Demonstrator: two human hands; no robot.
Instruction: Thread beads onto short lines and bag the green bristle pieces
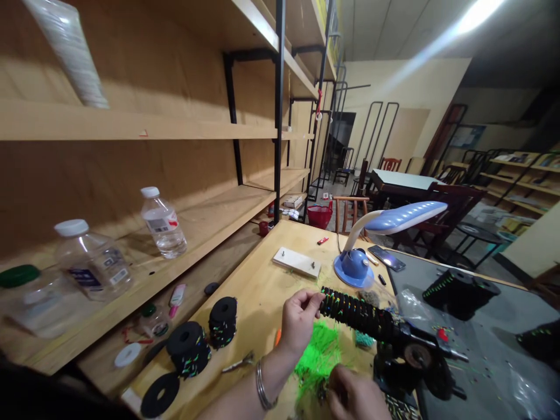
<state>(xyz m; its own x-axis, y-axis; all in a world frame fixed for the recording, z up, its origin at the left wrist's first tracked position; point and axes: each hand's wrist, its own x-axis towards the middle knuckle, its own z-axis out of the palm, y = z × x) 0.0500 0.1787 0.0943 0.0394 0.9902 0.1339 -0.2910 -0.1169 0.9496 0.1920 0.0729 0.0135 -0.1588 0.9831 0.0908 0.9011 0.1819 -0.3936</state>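
Observation:
With bent fingers, my left hand (300, 321) pinches the near end of a row of black foam rings (354, 312), which is dotted with bits of coloured strand. The row runs sideways from a dark metal machine (415, 353) on the table. Lower down, my right hand (356, 394) is curled beside a loose pile of bright green strands (319, 350); its fingertips are partly hidden, and what they hold cannot be made out. Stacks of black foam rings (188, 347) and a shorter stack (223, 321) stand left of my left arm.
A blue desk lamp (353, 268) stands behind the row, near a white block with bolts (296, 262) and a phone (387, 258). Another black stack (459, 291) sits on the grey mat. Plastic bottles (164, 227) occupy the wooden shelf (210, 233) at left. Scissors (238, 363) lie by my left wrist.

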